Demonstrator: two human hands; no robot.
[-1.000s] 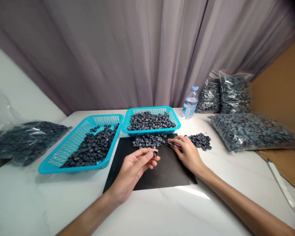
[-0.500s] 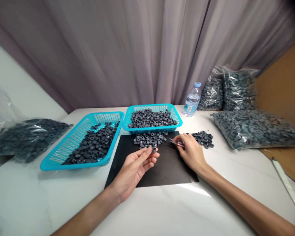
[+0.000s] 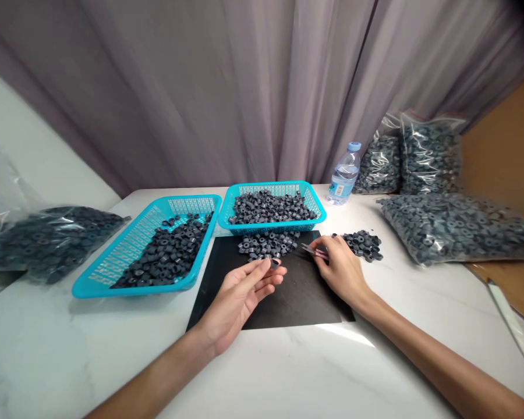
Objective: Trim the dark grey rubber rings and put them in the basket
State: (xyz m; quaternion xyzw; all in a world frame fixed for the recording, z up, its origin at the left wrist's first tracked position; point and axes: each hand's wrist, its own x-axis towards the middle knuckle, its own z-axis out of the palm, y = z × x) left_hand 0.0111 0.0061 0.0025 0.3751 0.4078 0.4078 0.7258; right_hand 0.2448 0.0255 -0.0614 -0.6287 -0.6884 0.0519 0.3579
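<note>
My left hand (image 3: 244, 297) pinches a small dark grey ring-shaped part (image 3: 275, 264) between thumb and fingertips, above a black mat (image 3: 297, 302). My right hand (image 3: 338, 265) is closed around a small tool with pointed metal tips and a pinkish handle (image 3: 315, 251); I cannot tell whether it is tweezers or snips. Its tips point left and stay apart from the held part. A pile of similar grey parts (image 3: 266, 244) lies at the mat's far side, just beyond my left fingertips. Another pile of parts (image 3: 363, 244) lies on the table behind my right hand.
Two blue plastic baskets, one on the left (image 3: 131, 291) and one at the back (image 3: 273, 226), hold many grey parts. Filled plastic bags (image 3: 458, 230) stand and lie on the right, another bag (image 3: 56, 238) on the left. A water bottle (image 3: 344, 174) stands behind the right-hand pile.
The ring-shaped part has tilted slightly in my left fingers, and the lower fingers have opened a little. My right hand keeps its hold on the tool. The whole view has shifted slightly.
</note>
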